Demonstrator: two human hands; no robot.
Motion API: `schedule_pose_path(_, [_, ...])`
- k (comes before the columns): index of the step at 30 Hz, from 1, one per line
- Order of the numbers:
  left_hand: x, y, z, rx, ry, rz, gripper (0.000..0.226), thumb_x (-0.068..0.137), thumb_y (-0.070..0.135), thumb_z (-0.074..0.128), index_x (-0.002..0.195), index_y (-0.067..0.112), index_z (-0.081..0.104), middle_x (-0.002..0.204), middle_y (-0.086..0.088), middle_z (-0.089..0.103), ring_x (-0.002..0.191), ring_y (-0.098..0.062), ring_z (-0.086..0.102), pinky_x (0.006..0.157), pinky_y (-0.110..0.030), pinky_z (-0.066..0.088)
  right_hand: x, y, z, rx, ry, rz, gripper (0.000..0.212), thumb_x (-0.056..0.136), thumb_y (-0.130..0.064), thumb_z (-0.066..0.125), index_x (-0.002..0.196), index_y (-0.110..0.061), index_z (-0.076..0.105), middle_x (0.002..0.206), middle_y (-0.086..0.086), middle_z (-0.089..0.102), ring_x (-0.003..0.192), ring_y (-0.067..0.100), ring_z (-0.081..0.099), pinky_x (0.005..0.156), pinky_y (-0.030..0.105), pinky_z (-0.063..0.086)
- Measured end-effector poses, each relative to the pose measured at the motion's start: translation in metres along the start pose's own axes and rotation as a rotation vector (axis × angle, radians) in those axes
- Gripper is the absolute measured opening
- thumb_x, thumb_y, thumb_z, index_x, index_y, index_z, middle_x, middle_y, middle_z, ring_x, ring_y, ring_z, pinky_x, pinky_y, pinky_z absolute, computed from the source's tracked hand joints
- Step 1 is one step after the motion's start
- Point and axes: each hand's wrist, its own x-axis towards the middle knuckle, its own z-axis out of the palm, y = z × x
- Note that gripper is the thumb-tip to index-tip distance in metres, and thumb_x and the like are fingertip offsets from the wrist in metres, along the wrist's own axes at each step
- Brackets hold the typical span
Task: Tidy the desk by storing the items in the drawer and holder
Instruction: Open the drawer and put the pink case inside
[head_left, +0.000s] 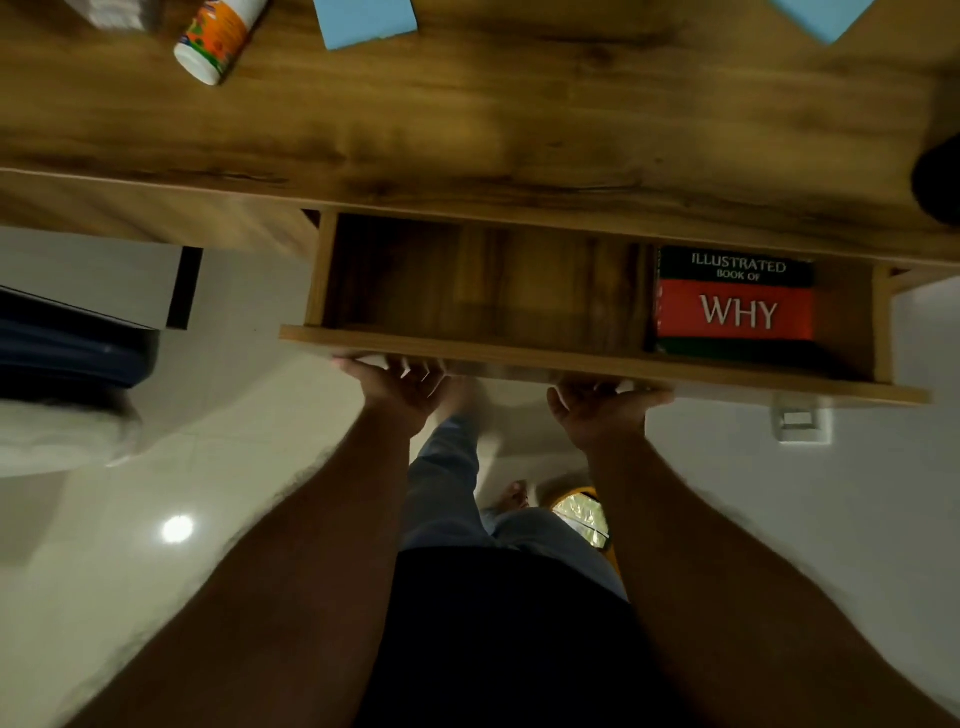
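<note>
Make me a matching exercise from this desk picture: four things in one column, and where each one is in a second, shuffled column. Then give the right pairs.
Things:
1. red and green book
2. orange-labelled bottle
3. blue paper
4. left hand

Places:
A. lying on its side on the desk top, far left
B. at the front panel of the open drawer, left of the right hand
C. inside the drawer, at its right end
D. flat on the desk top, at the far edge, near the middle

Pairs: 1-C, 2-A, 3-D, 4-B
</note>
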Motion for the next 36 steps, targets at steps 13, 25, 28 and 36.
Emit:
schedule_pose_path(13, [-0.051,-0.026,-0.082,-0.025,0.045,-0.020,0.097,0.079,0.086,0.016,0.131,0.012,0.049,0.126,-0.020,0.059,0.114,-0.039,0.058,0.093,-0.053,0.045,-0.046,0.025,-0.085,-0.175,0.043,0.067,0.098,0.075,-0.090,0.002,0.104,-0.013,0.056,0.104,0.015,0.063,0.107,0.036,0.057,0.096,0.051,0.037])
schedule_pose_path(25, [-0.098,0.048,-0.093,0.359,0.206,0.612,0.067,0.094,0.065,0.029,0.131,0.014,0.052,0.129,-0.008,0.057,0.120,-0.023,0.053,0.103,-0.040,0.042,-0.119,-0.011,-0.090,-1.578,-0.307,0.037,0.042,0.098,-0.040,0.050,0.109,-0.002,0.063,0.095,0.013,0.071,0.077,0.022,0.068,0.070,0.032,0.048])
schedule_pose_path(28, [-0.117,0.062,-0.076,0.547,0.156,0.789,0.033,0.097,0.049,0.046,0.095,0.020,0.063,0.095,-0.002,0.060,0.091,-0.015,0.058,0.083,-0.030,0.047,-0.149,0.011,-0.037,-1.586,-0.555,-0.025,0.032,0.098,-0.038,0.051,0.101,-0.010,0.065,0.098,0.012,0.072,0.084,0.023,0.069,0.072,0.034,0.049])
schedule_pose_path(36, [-0.136,0.093,-0.039,0.778,0.069,0.942,0.032,0.093,0.043,0.055,0.088,0.013,0.065,0.088,-0.005,0.063,0.089,-0.020,0.061,0.086,-0.037,0.049,-0.169,0.042,0.058,-1.512,-0.696,-0.288,0.032,0.097,-0.040,0.052,0.115,-0.015,0.060,0.100,0.005,0.072,0.085,0.018,0.072,0.059,0.026,0.050])
